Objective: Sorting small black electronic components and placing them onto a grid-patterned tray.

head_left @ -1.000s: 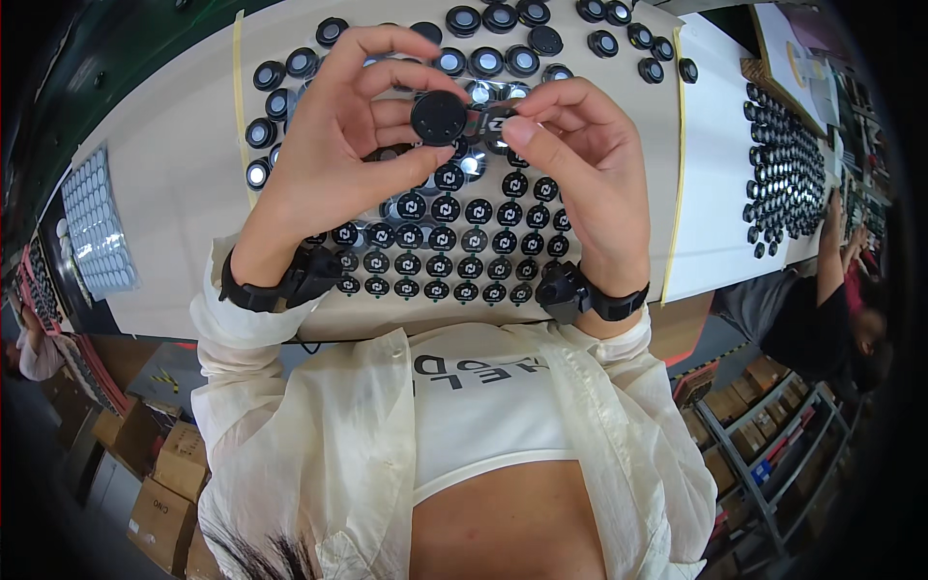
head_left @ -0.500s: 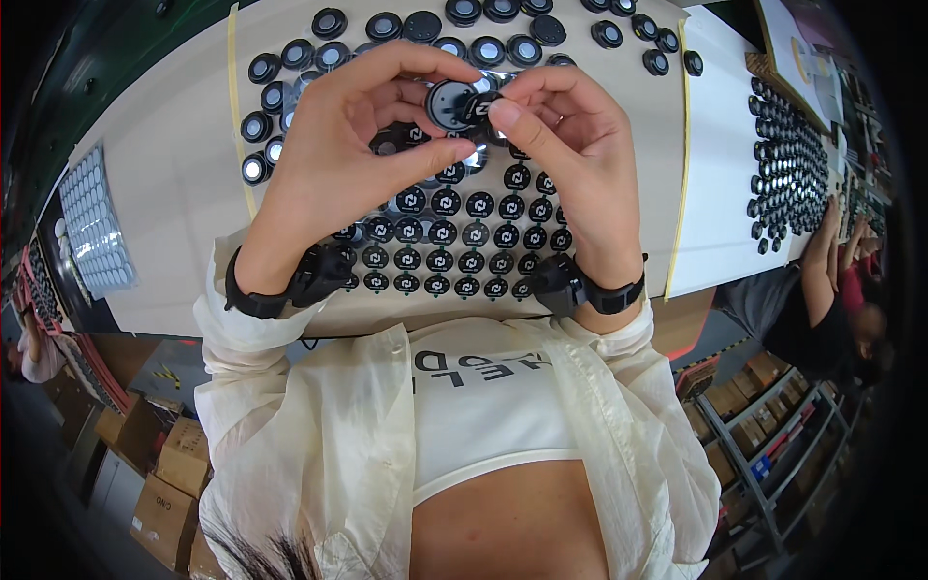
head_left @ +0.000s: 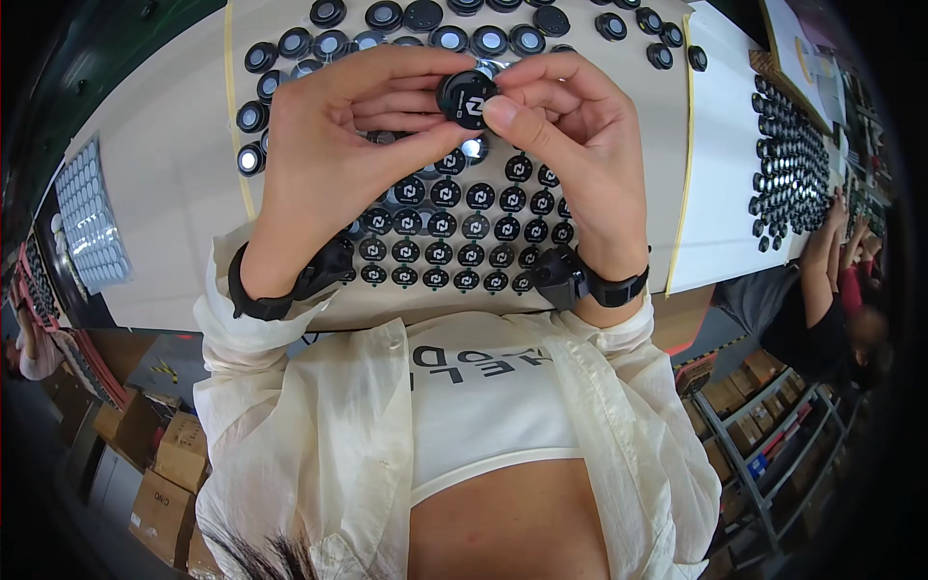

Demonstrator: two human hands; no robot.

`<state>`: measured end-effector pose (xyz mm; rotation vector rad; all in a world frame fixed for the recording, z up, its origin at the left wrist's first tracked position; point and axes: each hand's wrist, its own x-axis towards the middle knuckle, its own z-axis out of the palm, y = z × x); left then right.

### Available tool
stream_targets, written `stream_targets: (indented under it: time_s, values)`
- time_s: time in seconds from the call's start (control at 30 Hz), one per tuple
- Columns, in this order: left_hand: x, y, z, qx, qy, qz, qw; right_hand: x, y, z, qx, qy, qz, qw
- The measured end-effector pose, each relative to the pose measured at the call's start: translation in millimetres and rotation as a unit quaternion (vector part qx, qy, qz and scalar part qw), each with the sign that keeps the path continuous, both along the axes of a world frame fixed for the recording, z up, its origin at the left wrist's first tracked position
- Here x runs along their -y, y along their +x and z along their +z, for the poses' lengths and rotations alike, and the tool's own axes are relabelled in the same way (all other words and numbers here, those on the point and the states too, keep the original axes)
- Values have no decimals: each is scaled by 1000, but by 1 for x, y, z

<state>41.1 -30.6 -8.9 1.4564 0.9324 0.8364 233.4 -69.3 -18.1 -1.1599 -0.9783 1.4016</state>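
A small round black disc (head_left: 468, 97) with a white mark on its face is held above the table between both hands. My left hand (head_left: 338, 145) pinches it from the left with thumb and fingers. My right hand (head_left: 570, 145) grips its right edge, thumb pressed on the face. Beneath the hands, several rows of matching black discs (head_left: 454, 227) lie on the pale table (head_left: 174, 174). More discs with shiny centres (head_left: 290, 48) lie further back. Both wrists wear black bands.
A tray of small pale oval parts (head_left: 87, 217) lies at the table's left end. To the right, a white sheet (head_left: 725, 164) and another batch of black discs (head_left: 788, 164), where another person's arm (head_left: 822, 261) reaches. Cardboard boxes (head_left: 159, 464) and shelving (head_left: 764, 425) stand on the floor below.
Both hands have lifted the disc slightly further from me and my right thumb has slid onto its face. The rows on the table are unchanged.
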Motion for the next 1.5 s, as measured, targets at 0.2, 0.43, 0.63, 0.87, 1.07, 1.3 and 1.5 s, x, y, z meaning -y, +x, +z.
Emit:
stream_targets:
  time_s: [0.2, 0.43, 0.63, 0.87, 1.07, 1.3, 1.5]
  values:
    - [4, 1, 3, -26, 11, 10, 1000, 0, -2, 0, -1, -4, -20, 1000]
    - [5, -1, 2, -37, 14, 5, 999, 0, 0, -2, 38, 11, -17, 999]
    - [6, -1, 2, -41, 18, 5, 999, 0, -3, -3, 43, 17, -25, 999]
    - [8, 0, -3, -59, 43, 25, 997, 0, -5, -3, 53, 10, -32, 998]
    - [7, -1, -4, -68, 48, 26, 996, 0, -9, -4, 70, 35, -47, 996]
    - [-1, -1, -16, -1, -6, 8, 1000, -2, -10, -10, 163, 65, -72, 982]
    - [-97, -30, -14, -341, 191, -16, 920, -1, -1, -7, 118, 67, -94, 986]
